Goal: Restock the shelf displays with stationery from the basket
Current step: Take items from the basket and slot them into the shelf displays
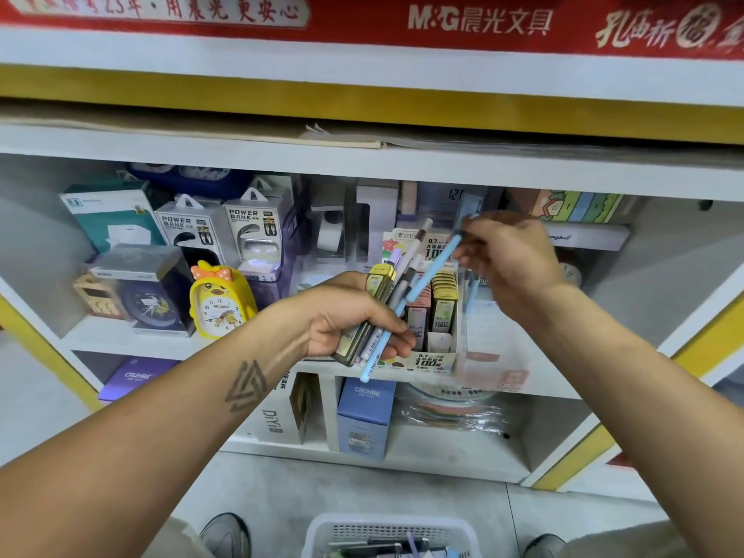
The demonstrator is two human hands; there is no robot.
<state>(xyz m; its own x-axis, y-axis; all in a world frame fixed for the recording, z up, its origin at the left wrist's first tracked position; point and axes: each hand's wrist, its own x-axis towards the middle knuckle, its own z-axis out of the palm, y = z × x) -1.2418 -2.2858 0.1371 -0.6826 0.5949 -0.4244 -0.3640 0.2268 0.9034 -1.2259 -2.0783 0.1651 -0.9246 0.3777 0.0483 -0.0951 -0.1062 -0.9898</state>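
The left hand (354,320) was curled around a bundle of pens (396,292), gripping it near the lower ends so that the barrels fanned upward and to the right above the fist. The bundle mixed a flat yellow-capped lead case (380,277), lilac, white and grey barrels, and one long pale blue pen (418,289) that ran slantwise, its lower tip poking out below the fingers. The right hand (509,255) was raised to the upper end of that blue pen, fingertips pinched on its tip; motion blur softened the exact hold. Directly behind both hands stood the lead-refill display box (432,316), an open carton of small upright packs marked 0.7 and 100, sitting on the white shelf (120,336). Left of that box on the same shelf stood a yellow duck alarm clock (219,302), and further left and behind it, power bank boxes (193,231). Beneath the display box a blue CRUHRE carton (364,414) occupied the lower shelf. Well below the box, on the floor between two shoes, was the white basket (388,535), with more stationery lying inside.
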